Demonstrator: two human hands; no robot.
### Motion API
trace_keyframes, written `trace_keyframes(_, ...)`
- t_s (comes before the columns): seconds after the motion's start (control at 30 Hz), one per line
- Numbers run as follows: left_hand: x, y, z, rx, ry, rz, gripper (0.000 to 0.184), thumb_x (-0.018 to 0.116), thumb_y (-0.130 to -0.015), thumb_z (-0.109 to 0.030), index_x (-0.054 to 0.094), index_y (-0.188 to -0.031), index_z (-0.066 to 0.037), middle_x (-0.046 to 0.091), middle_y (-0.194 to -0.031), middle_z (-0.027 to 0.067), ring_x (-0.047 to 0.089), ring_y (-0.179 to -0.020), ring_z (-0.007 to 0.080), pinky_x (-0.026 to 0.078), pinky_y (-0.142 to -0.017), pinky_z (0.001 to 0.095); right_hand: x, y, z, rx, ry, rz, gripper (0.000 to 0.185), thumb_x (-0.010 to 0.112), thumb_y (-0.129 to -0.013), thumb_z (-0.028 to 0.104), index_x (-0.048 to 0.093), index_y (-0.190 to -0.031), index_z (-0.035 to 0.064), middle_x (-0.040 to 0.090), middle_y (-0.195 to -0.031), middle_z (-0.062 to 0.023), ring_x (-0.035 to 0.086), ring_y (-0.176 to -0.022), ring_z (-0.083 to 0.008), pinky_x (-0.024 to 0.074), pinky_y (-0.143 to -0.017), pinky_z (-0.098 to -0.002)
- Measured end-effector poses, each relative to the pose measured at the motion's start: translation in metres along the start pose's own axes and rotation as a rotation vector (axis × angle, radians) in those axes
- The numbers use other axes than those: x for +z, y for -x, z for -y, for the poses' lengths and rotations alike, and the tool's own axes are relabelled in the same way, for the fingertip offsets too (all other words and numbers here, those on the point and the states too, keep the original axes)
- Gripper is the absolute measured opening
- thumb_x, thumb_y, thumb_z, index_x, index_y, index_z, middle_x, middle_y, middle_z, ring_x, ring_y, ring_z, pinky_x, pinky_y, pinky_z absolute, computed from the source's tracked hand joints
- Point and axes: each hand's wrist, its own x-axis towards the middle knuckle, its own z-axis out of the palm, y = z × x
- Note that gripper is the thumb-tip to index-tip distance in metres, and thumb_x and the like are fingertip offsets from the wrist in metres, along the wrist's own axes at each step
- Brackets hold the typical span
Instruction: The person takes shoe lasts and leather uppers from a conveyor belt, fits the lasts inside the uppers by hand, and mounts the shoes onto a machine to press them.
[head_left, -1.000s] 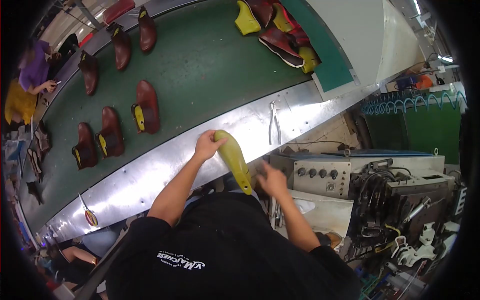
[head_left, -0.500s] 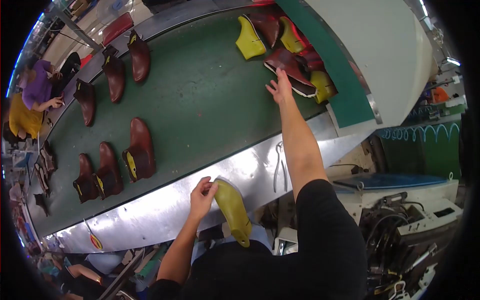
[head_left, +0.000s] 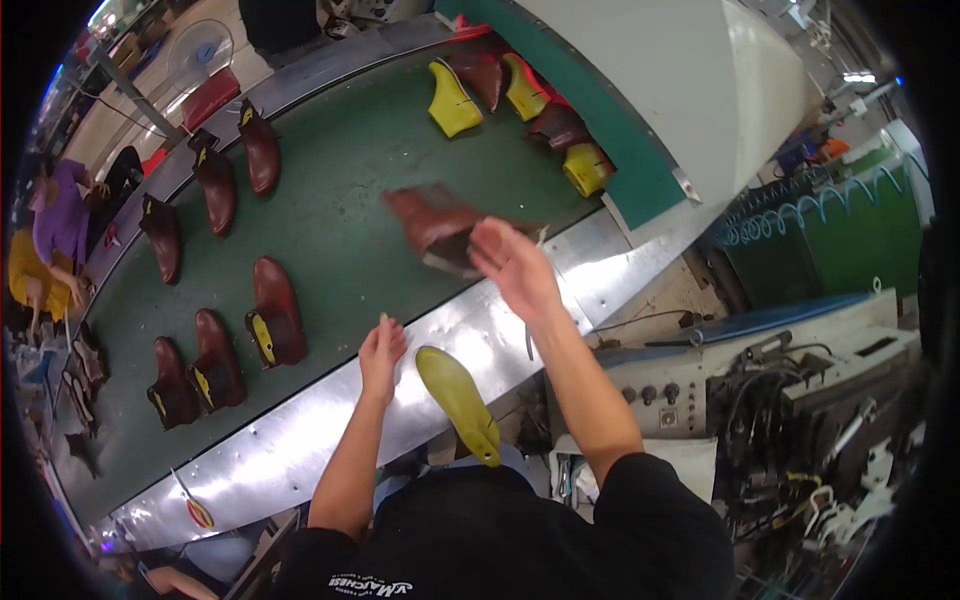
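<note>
My right hand is at a dark red shoe upper, which is blurred by motion above the green belt. Its fingers touch or overlap the upper's near end; whether they grip it is unclear. My left hand is raised over the belt's near edge, with nothing in it and its fingers apart. Just right of it, a yellow-green shoe last lies on the metal ledge, its heel end with a hole hanging past the edge toward my body.
Dark red boots on lasts stand at the belt's left. More yellow lasts and uppers lie near the green-edged machine cover. Colourful-handled scissors lie on the ledge. A person in purple sits far left.
My right hand has come back from the pile at the upper right, and a red upper has moved left and nearer with it. My left hand has let go of the last.
</note>
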Motion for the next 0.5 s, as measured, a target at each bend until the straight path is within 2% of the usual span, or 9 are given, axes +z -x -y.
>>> trace_keyframes(0.1, 0.004, -0.005, -0.001, -0.147, 0.431, 0.293, 0.058, 0.05, -0.103, -0.058, 0.064, -0.123, -0.005, 0.069, -0.101, 0.0076, 0.066, -0.091, 0.0136, 0.054, -0.086, 0.0285, 0.043, 0.1, -0.014, 0.032, -0.129, 0.142, 0.038, 0.063, -0.1, 0.028, 0.063, -0.128, 0.002, 0.065, -0.13, -0.012, 0.057, -0.127, -0.0271, 0.0403, -0.114, -0.0462)
trace_keyframes(0.17, 0.01, 0.011, -0.014, -0.31, 0.442, 0.614, 0.061, 0.047, -0.102, -0.061, 0.064, -0.122, -0.006, 0.07, -0.102, 0.0085, 0.067, -0.094, 0.0145, 0.055, -0.087, 0.03, 0.053, 0.154, -0.026, 0.052, -0.264, 0.221, 0.044, 0.059, -0.102, 0.032, 0.061, -0.132, 0.0001, 0.062, -0.135, -0.0148, 0.054, -0.13, -0.0289, 0.0384, -0.115, -0.0474)
trace_keyframes(0.27, 0.01, 0.098, -0.062, -0.627, 0.663, 1.05, 0.063, 0.044, -0.102, -0.064, 0.065, -0.12, -0.007, 0.071, -0.106, 0.0099, 0.068, -0.099, 0.0171, 0.056, -0.088, 0.0338, 0.076, 0.22, -0.048, 0.017, -0.311, 0.245, 0.055, 0.052, -0.104, 0.04, 0.056, -0.139, -0.001, 0.055, -0.144, -0.0173, 0.05, -0.135, -0.0311, 0.0339, -0.118, -0.0487)
trace_keyframes(0.3, 0.007, 0.133, -0.082, -0.594, 0.612, 1.028, 0.058, 0.047, -0.103, -0.06, 0.065, -0.117, -0.006, 0.072, -0.107, 0.0099, 0.069, -0.097, 0.0186, 0.057, -0.086, 0.0358, 0.072, 0.238, -0.064, 0.012, -0.331, 0.269, 0.061, 0.049, -0.104, 0.046, 0.051, -0.144, -0.0012, 0.05, -0.149, -0.0189, 0.046, -0.139, -0.0315, 0.0313, -0.12, -0.0488)
trace_keyframes(0.4, -0.013, 0.166, -0.082, -0.535, 0.39, 0.717, 0.049, 0.054, -0.102, -0.052, 0.065, -0.115, -0.006, 0.072, -0.105, 0.0085, 0.069, -0.091, 0.0197, 0.057, -0.082, 0.0346, 0.077, 0.295, -0.111, 0.034, -0.473, 0.19, 0.064, 0.048, -0.104, 0.047, 0.046, -0.148, -0.0004, 0.051, -0.148, -0.0197, 0.046, -0.139, -0.0313, 0.0316, -0.119, -0.0463)
trace_keyframes(0.43, -0.021, 0.162, -0.072, -0.382, 0.276, 0.602, 0.041, 0.063, -0.099, -0.043, 0.066, -0.112, -0.005, 0.07, -0.1, 0.0081, 0.068, -0.086, 0.0193, 0.056, -0.078, 0.0333, 0.084, 0.311, -0.122, 0.032, -0.362, 0.067, 0.066, 0.045, -0.105, 0.052, 0.047, -0.147, 0.0018, 0.055, -0.145, -0.0183, 0.05, -0.135, -0.0294, 0.0387, -0.115, -0.0448)
trace_keyframes(0.5, -0.047, 0.134, -0.048, -0.187, 0.043, 0.473, 0.04, 0.07, -0.095, -0.038, 0.065, -0.111, -0.002, 0.069, -0.096, 0.008, 0.066, -0.084, 0.0179, 0.055, -0.077, 0.0323, 0.063, 0.331, -0.157, 0.227, -0.248, -0.116, 0.068, 0.045, -0.104, 0.057, 0.048, -0.145, 0.0029, 0.057, -0.142, -0.0166, 0.054, -0.131, -0.0276, 0.0438, -0.11, -0.0444)
